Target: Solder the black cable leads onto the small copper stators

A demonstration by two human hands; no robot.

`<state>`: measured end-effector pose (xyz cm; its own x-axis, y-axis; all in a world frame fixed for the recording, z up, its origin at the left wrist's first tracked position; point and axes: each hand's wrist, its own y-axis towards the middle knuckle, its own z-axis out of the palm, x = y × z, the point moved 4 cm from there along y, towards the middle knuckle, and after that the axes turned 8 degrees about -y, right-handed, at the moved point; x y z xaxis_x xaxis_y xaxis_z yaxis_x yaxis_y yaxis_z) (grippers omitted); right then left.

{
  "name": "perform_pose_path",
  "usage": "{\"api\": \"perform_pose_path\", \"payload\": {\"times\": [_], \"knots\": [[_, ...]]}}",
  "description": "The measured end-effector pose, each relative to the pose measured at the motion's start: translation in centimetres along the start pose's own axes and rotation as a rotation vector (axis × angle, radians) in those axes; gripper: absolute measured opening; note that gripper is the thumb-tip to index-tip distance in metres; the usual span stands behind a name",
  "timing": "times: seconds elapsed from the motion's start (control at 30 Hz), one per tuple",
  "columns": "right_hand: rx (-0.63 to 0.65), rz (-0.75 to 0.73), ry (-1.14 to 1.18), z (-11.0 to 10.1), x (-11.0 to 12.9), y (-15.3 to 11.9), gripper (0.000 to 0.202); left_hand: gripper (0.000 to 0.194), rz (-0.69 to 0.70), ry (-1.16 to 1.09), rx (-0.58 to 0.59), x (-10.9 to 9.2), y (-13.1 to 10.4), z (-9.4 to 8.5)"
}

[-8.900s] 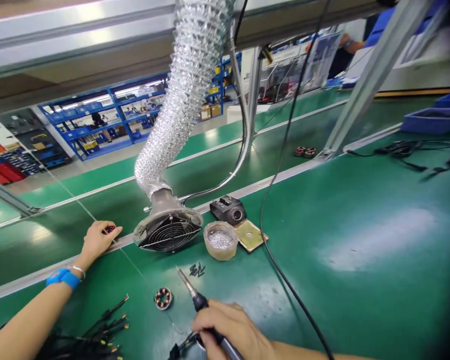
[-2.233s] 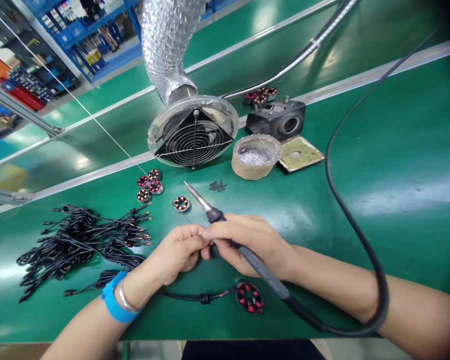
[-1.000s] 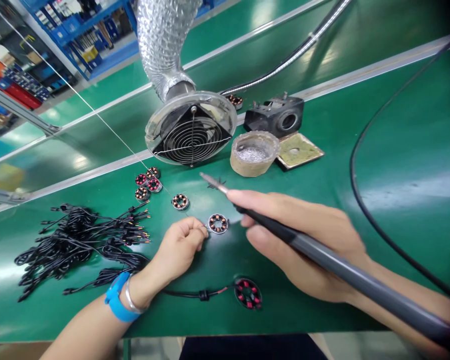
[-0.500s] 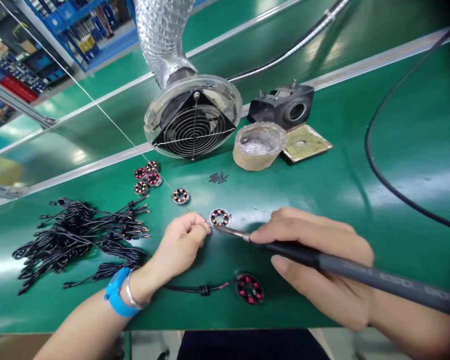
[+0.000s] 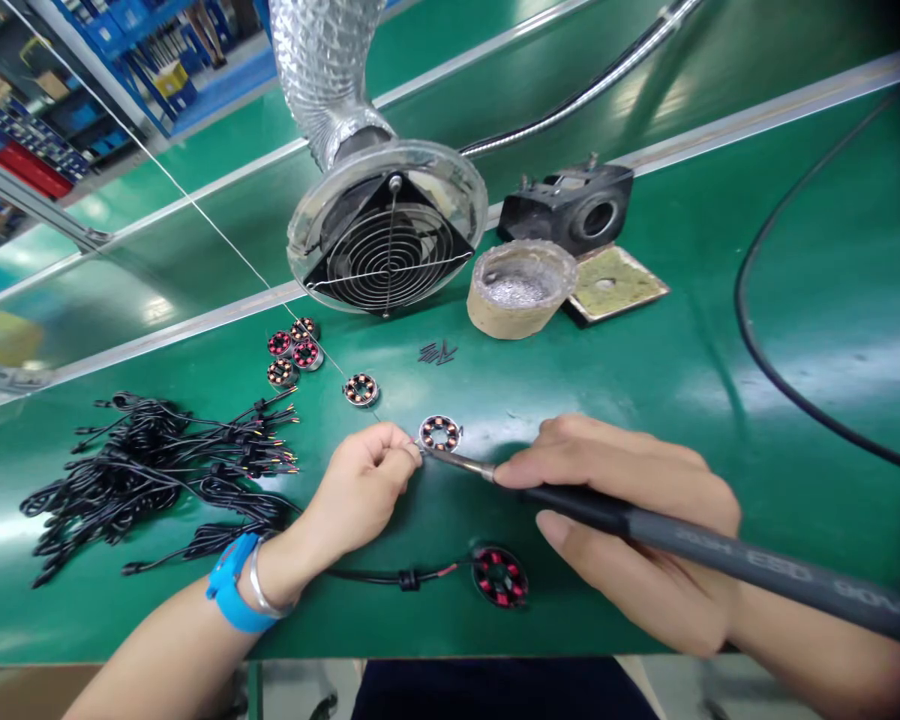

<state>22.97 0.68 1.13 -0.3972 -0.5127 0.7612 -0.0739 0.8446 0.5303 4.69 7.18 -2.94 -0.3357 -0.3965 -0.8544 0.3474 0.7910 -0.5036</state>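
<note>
1. The soldering iron [image 5: 671, 536] has just come down: a second ago its tip hung beyond the copper-wound stator [image 5: 441, 421], and now it sits at that stator's near-left edge, where it was half a second ago too.
2. The right hand [image 5: 649, 575] grips the iron like a pen, thumb and fingers closed around the handle.
3. The left hand [image 5: 360, 492] is just left of the stator, thumb and forefinger pinched together – apparently on the thin wire [image 5: 229, 243] running in from the far left; whether a lead is caught there too, I cannot tell.
4. That stator lies on the green bench [image 5: 607, 400], in front of the fume extractor [image 5: 390, 235]. I judge the work has passed from lining up to contact, probably heating one joint; the tip hides the joint itself.
5. Unchanged over that second: the red-wound stator [image 5: 488, 571] lies nearer and to the right, its cable [image 5: 367, 577] running left, and the group of four stators [image 5: 306, 354] sits far left – neither is touched.
</note>
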Motion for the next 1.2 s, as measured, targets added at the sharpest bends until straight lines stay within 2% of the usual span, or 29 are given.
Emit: {"api": "perform_pose_path", "payload": {"times": [0.2, 0.4, 0.53, 0.9, 1.1, 1.2], "knots": [[-0.056, -0.026, 0.01, -0.5, 0.2, 0.1, 0.033, 0.017, -0.002, 0.0, 0.011, 0.0, -0.1, -0.1], [-0.019, -0.015, -0.021, -0.9, 0.7, 0.6, 0.033, 0.017, -0.005, -0.009, 0.004, -0.1, 0.0, 0.0], [-0.07, -0.036, 0.011, -0.5, 0.3, 0.2, 0.034, 0.016, -0.011, -0.034, 0.009, -0.1, 0.0, 0.0], [-0.071, -0.09, 0.04, 0.1, 0.0, 0.0, 0.034, 0.018, -0.02, -0.028, 0.011, -0.2, -0.2, 0.0], [-0.028, -0.018, 0.007, -0.6, 0.5, 0.6, 0.033, 0.014, -0.021, -0.031, 0.011, -0.2, -0.1, 0.0], [-0.048, -0.027, 0.004, -0.7, 0.7, 0.5, 0.032, 0.015, -0.017, -0.033, 0.017, -0.2, -0.1, 0.0]]}}
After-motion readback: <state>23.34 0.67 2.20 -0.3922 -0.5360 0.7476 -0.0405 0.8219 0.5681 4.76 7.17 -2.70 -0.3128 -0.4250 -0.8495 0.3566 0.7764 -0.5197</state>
